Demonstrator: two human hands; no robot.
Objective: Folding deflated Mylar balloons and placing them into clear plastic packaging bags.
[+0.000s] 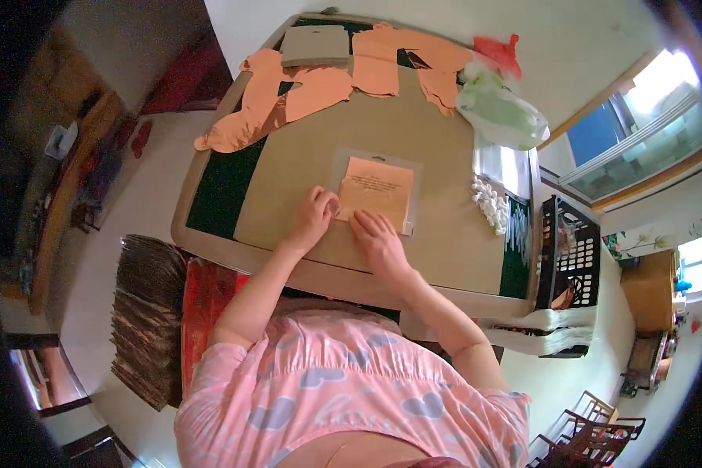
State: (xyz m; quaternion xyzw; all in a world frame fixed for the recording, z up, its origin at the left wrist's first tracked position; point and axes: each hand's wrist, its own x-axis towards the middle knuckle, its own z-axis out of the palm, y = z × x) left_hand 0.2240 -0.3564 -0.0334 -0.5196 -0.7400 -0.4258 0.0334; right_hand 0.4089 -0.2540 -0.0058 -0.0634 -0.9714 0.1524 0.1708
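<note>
While my right hand (377, 236) rests palm down with its fingers extended on the lower part of a peach card (376, 193), my left hand (313, 218) sits at the card's lower left side, fingers curled; I cannot tell whether they pinch anything. Clear plastic (418, 189) shows around the card, in or on it I can't tell, on the brown board (288, 175) covering much of the bench (343, 273). Farther back lie peach sheets (376, 74) and a grey stack (316, 45).
</note>
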